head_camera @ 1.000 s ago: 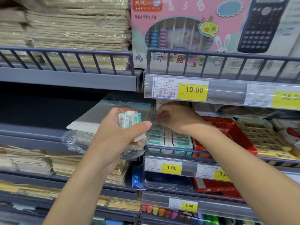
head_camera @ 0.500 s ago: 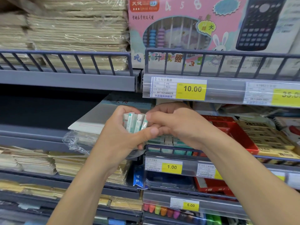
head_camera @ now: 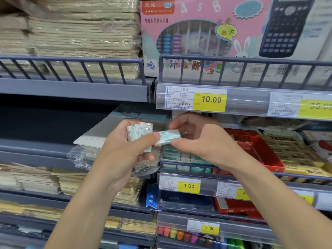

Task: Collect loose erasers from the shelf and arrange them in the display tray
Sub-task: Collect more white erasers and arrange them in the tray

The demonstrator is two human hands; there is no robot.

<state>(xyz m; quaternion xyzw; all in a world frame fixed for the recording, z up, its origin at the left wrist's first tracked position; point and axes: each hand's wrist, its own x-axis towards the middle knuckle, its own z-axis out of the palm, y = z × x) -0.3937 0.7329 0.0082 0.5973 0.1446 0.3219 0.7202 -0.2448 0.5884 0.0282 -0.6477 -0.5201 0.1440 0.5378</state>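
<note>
Left hand (head_camera: pixel 124 151): grip clamped on bundle of white-and-teal wrapped erasers (head_camera: pixel 138 132).
Right hand (head_camera: pixel 201 141): grip pinching single white-and-teal wrapped eraser (head_camera: pixel 168 137).

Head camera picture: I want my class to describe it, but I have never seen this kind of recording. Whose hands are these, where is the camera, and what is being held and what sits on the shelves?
There is no machine here. A person wears one wide-angle camera on the head, looking forward and down, so both bare arms reach in from the bottom.

The left hand grips a small bundle of erasers, white with green wrappers. The right hand pinches a single eraser between thumb and fingers, beside the bundle.

Just below the hands, behind the shelf rail, is a display tray with rows of similar erasers, above a price tag reading 1.00. To its right sits a red tray. The shelf above holds a pink abacus box and wrapped stacks of paper.
</note>
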